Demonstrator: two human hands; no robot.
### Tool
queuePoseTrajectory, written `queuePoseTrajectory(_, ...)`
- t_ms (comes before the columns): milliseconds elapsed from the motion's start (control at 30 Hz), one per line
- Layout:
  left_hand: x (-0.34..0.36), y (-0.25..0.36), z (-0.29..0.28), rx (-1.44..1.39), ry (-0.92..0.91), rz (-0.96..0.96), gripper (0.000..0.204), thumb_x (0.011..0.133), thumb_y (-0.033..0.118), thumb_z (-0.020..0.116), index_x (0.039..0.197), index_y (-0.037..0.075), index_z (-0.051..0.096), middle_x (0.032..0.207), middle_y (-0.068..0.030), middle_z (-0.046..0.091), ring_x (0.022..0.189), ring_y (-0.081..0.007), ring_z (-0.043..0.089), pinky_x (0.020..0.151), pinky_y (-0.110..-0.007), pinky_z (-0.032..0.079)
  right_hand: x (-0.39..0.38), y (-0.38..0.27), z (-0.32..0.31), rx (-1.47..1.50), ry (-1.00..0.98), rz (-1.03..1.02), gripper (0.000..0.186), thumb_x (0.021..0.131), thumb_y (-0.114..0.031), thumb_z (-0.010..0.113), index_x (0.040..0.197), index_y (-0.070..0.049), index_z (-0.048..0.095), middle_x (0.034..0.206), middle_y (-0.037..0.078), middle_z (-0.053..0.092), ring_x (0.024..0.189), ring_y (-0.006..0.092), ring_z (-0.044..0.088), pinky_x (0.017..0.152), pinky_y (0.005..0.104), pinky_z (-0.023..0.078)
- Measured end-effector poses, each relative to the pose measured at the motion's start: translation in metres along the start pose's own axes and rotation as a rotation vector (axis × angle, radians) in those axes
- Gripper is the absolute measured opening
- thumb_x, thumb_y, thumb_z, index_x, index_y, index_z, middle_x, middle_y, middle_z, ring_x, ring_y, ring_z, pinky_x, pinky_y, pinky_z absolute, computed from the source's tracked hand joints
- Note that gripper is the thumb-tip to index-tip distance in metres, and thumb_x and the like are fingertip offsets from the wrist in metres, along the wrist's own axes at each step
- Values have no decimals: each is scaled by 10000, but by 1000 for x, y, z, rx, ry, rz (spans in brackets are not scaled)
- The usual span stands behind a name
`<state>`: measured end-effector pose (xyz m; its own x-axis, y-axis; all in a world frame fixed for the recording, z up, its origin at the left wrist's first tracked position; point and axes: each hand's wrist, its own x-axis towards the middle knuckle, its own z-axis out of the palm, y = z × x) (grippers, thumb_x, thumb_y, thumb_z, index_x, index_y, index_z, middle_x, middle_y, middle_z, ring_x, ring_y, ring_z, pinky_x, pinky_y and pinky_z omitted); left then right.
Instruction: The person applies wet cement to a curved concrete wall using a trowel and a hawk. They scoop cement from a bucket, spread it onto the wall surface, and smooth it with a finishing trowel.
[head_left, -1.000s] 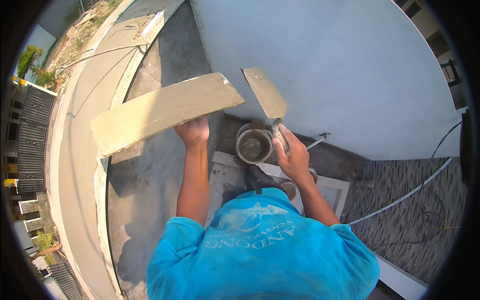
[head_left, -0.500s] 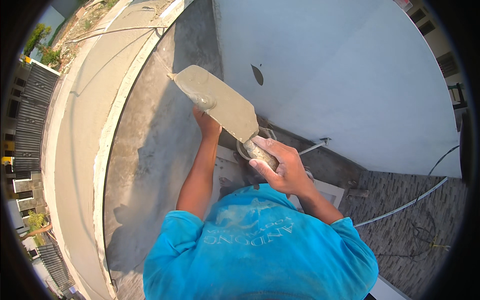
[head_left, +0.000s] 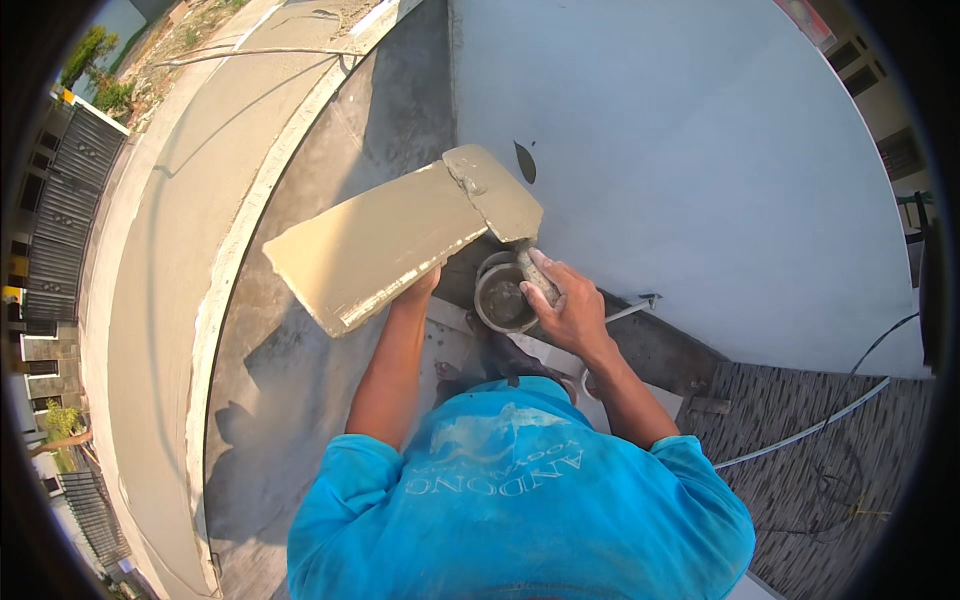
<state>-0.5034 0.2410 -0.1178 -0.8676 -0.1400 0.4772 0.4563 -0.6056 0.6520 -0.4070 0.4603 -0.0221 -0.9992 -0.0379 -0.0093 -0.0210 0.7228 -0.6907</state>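
My left hand (head_left: 418, 287) grips a rectangular plastering board (head_left: 375, 235) from below; most of its fingers are hidden under it. The board's flat beige face is tilted up, with mortar crusted along its edges. My right hand (head_left: 570, 305) is closed round the mortar-caked handle of a trowel (head_left: 505, 200). The trowel's blade, coated with wet mortar, lies across the board's far right end, with a small lump of mortar where they meet. Below the trowel handle stands a round bucket (head_left: 505, 300) holding something grey and wet.
A tall pale blue-white wall (head_left: 680, 170) with a dark patch rises on the right. To the left runs a low ledge topped with smooth plaster (head_left: 170, 300). A pale pipe (head_left: 800, 425) and dark cables cross the striped tiles (head_left: 760, 480) at the lower right.
The board, hidden or edge-on before, now shows its broad face to the left. The trowel has turned and shifted right, its blade now against the board's end. The bucket has come into clearer view.
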Motion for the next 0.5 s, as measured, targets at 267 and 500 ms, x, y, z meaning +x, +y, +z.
queuePoseTrajectory(267, 5, -1, -13, 735, 233, -479, 239, 1000, 253, 697, 972, 16, 705, 870, 11, 655, 856, -79, 575, 804, -248, 457, 30, -66, -77, 428, -289, -143, 521, 971, -279, 685, 1400, -3, 579, 1116, 148, 689, 958, 245, 689, 846, 398, 546)
queuePoseTrajectory(500, -60, 8, -46, 671, 346, -458, 327, 989, 283, 709, 962, -42, 693, 860, -18, 656, 851, -100, 570, 823, -280, 461, 220, -108, -128, 363, -214, -310, 363, 1062, -344, 479, 1181, -20, 589, 901, 57, 572, 676, 118, 579, 591, 307, 510)
